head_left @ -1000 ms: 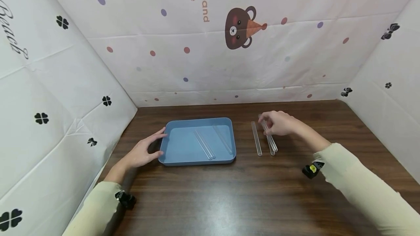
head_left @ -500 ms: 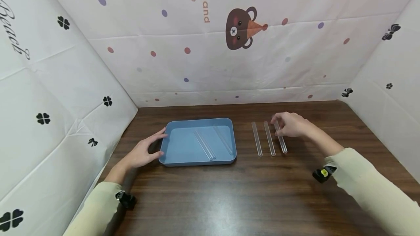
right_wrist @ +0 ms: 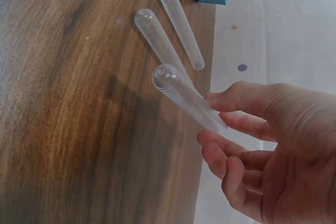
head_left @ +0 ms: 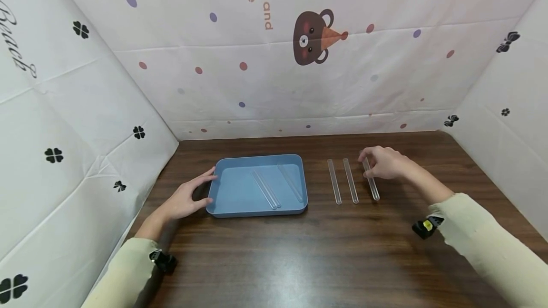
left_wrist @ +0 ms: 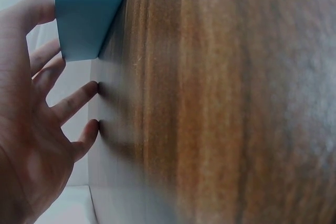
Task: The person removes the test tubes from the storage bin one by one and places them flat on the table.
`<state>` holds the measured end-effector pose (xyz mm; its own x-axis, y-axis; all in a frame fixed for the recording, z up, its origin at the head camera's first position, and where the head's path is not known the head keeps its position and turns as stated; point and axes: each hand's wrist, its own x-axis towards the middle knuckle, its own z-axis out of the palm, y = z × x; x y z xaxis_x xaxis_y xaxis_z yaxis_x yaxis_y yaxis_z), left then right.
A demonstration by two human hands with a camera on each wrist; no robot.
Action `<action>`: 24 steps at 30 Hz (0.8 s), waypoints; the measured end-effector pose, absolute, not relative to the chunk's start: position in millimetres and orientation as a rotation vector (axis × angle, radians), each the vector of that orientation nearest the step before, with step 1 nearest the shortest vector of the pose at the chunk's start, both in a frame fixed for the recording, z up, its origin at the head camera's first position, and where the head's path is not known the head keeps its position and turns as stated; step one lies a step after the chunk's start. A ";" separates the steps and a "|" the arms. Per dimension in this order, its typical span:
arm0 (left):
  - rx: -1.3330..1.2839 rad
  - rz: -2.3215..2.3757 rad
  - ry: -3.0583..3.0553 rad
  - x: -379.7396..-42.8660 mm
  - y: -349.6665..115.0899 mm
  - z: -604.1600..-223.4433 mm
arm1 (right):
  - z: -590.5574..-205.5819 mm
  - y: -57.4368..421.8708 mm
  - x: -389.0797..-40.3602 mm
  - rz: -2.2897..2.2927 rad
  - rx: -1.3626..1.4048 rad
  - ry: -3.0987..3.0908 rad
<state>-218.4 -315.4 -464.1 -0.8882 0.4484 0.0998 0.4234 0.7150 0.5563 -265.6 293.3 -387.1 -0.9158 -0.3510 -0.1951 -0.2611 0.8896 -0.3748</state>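
With thumb and fingertips my right hand (head_left: 385,162) pinches a clear test tube (head_left: 374,189) near its far end. In the right wrist view, the rounded end of that test tube (right_wrist: 168,80) points toward the camera, low over the table. Left of it, two similar tubes, a middle one (head_left: 351,182) and a left one (head_left: 335,182), lie roughly parallel on the wood. My left hand (head_left: 184,201) rests at the left end of a shallow blue tray (head_left: 231,191), its fingers spread and touching the rim. Three clear tubes lie slanted inside the tray, among them one at its right (head_left: 290,183).
The dark wooden table (head_left: 265,260) carries everything. A white printed cloth (head_left: 265,84) rises behind it, and similar cloth stands along both sides. A black wrist camera (head_left: 164,261) sits on the left sleeve, another (head_left: 425,227) on the right.
My right hand has moved right with the pinched test tube, away from the middle tube that it overlapped earlier. The left hand, the tray and its tubes have stayed put.
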 end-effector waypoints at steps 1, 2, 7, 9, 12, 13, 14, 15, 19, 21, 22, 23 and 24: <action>0.731 0.914 2.869 -218.4 -315.4 -463.9 | -387.8 293.4 -265.8 -0.499 -0.459 2.800; 0.731 0.914 2.868 -218.3 -315.2 -463.6 | -388.6 293.4 -266.0 -0.495 -0.456 2.799; 0.727 0.920 2.868 -218.1 -314.4 -463.1 | -391.8 292.8 -266.2 -0.497 -0.428 2.777; 0.725 0.924 2.871 -218.5 -314.1 -463.2 | -392.5 292.1 -265.9 -0.502 -0.415 2.766; 0.722 0.930 2.870 -217.9 -314.1 -463.5 | -395.8 292.0 -266.4 -0.494 -0.407 2.759; 0.722 0.929 2.870 -217.9 -314.2 -463.3 | -396.7 291.6 -266.4 -0.493 -0.405 2.757; 0.723 0.929 2.869 -217.9 -314.3 -463.1 | -397.6 291.2 -266.4 -0.492 -0.401 2.756; 0.724 0.927 2.866 -217.8 -314.3 -462.7 | -398.8 290.9 -266.7 -0.492 -0.397 2.754; 0.728 0.919 2.866 -217.6 -314.4 -462.3 | -402.0 289.8 -266.5 -0.507 -0.387 2.736; 0.727 0.915 2.867 -217.5 -314.6 -462.5 | -403.9 289.7 -266.9 -0.505 -0.383 2.733; 0.726 0.915 2.868 -217.4 -314.8 -462.7 | -404.6 289.7 -267.1 -0.503 -0.382 2.735; 0.724 0.915 2.869 -217.3 -314.9 -462.9 | -405.2 289.3 -267.3 -0.499 -0.376 2.737; 0.722 0.915 2.871 -217.2 -315.1 -463.0 | -405.8 288.7 -267.5 -0.495 -0.365 2.741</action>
